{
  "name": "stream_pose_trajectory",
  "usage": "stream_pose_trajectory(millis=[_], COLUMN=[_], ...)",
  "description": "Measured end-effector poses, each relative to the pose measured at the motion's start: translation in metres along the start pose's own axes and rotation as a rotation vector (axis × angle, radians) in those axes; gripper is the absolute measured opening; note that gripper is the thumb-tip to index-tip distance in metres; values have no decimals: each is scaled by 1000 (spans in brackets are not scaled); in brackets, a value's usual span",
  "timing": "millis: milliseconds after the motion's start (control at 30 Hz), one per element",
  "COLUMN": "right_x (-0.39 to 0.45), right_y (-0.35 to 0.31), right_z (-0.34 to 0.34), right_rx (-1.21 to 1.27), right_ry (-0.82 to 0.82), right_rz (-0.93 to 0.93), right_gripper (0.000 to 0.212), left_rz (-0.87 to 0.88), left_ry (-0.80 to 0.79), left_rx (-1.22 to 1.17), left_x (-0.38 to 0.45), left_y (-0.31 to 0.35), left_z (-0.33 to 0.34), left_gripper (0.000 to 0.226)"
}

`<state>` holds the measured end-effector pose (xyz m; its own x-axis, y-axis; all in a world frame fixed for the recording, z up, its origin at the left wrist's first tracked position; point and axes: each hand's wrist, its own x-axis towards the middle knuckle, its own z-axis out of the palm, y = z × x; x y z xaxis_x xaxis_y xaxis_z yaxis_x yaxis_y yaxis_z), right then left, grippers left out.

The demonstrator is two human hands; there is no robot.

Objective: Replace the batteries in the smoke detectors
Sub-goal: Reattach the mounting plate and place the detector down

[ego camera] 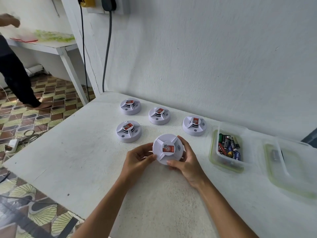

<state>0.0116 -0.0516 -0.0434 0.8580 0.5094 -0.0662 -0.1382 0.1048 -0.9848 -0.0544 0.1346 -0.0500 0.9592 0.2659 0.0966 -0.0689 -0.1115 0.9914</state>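
You hold one smoke detector [167,149] between both hands, tilted so its face points up toward you, just above the white counter [82,152]. Your left hand [137,158] curls its fingers against the detector's left rim, and your right hand [186,158] wraps the right rim, thumb pressed on the lower edge.

Four more detectors [130,106] [159,115] [128,131] [194,125] sit face up on the counter beyond your hands, toward the pale painted wall [205,57]. To your right, a clear container [228,146] holds a heap of batteries [229,146]. A second clear container [288,167] sits just beside it, with a single small dark item inside, too blurred to name.

The counter's surface is scuffed and speckled. To the left, the patterned tile floor [42,109] carries loose cables and a power strip [12,145]. Another person's legs [18,79] stand beside a white shelf [42,43], and two cords [107,48] hang down the wall from sockets.
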Motion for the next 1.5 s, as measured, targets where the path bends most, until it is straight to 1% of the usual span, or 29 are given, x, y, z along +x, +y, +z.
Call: stream_pose_trajectory(millis=[133, 267, 433, 900, 1133, 1200, 1300, 1400, 1500], right_x=[-1, -3, -4, -5, -3, -2, 0, 2, 2], right_y=[-1, 0, -3, -6, -1, -2, -4, -1, -1], right_z=[3, 2, 3, 3, 1, 2, 3, 1, 0], right_rx=[-41, -55, -55, -55, -34, -26, 73, 216, 205], right_ry=[54, 64, 62, 45, 47, 30, 8, 9, 20], right_rz=[-20, -32, -32, -37, -21, -28, -8, 45, 37], right_gripper=[77, 80, 76, 74, 76, 71, 54, 62, 63], left_rz=[22, 29, 31, 38, 27, 26, 26, 21, 19], left_ry=[-8, -1, -1, -2, 7, 9, 15, 18, 20], left_rx=[10, 16, 34, 34, 35, 29, 9, -6, -12], left_x=[-1, -2, -1, -1, -1, -1, -2, -2, -2], left_y=[1, 1, 1, 2, 0, 1, 2, 1, 0], left_z=[1, 0, 1, 1, 0, 1, 1, 1, 1], left_gripper=[40, 38, 36, 36, 36, 36, 37, 38, 37])
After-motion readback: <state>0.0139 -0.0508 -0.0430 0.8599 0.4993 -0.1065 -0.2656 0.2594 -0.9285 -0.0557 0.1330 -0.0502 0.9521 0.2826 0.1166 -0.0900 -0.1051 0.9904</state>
